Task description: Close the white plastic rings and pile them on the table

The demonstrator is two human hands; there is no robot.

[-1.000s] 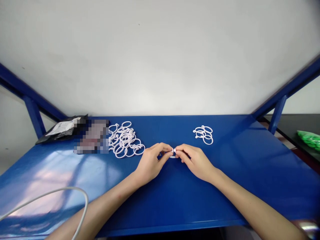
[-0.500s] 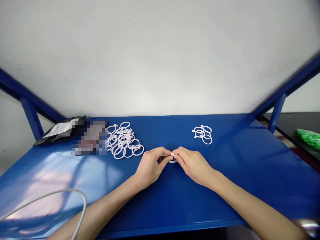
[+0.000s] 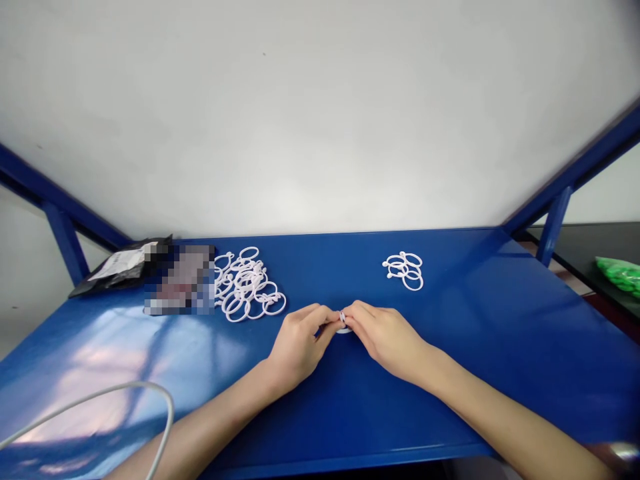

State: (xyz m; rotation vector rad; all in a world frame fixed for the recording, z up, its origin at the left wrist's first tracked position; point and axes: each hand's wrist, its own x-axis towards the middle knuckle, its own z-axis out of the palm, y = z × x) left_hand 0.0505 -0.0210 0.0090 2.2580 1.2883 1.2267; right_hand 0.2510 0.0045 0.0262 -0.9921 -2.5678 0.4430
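My left hand (image 3: 301, 340) and my right hand (image 3: 385, 333) meet at the middle of the blue table (image 3: 480, 333), fingertips pinched together on one small white plastic ring (image 3: 343, 321). The ring is mostly hidden by the fingers. A large heap of white rings (image 3: 247, 283) lies to the left of my hands. A smaller cluster of white rings (image 3: 405, 270) lies further back to the right.
A black packet with a white label (image 3: 125, 263) and a blurred patch sit at the back left. A white cable (image 3: 100, 400) loops over the front left. Blue frame struts rise on both sides. A green bag (image 3: 620, 275) lies on a dark surface at far right.
Both hands, still pinching the ring, have drifted slightly toward me and lower in the view. The piles have not moved.
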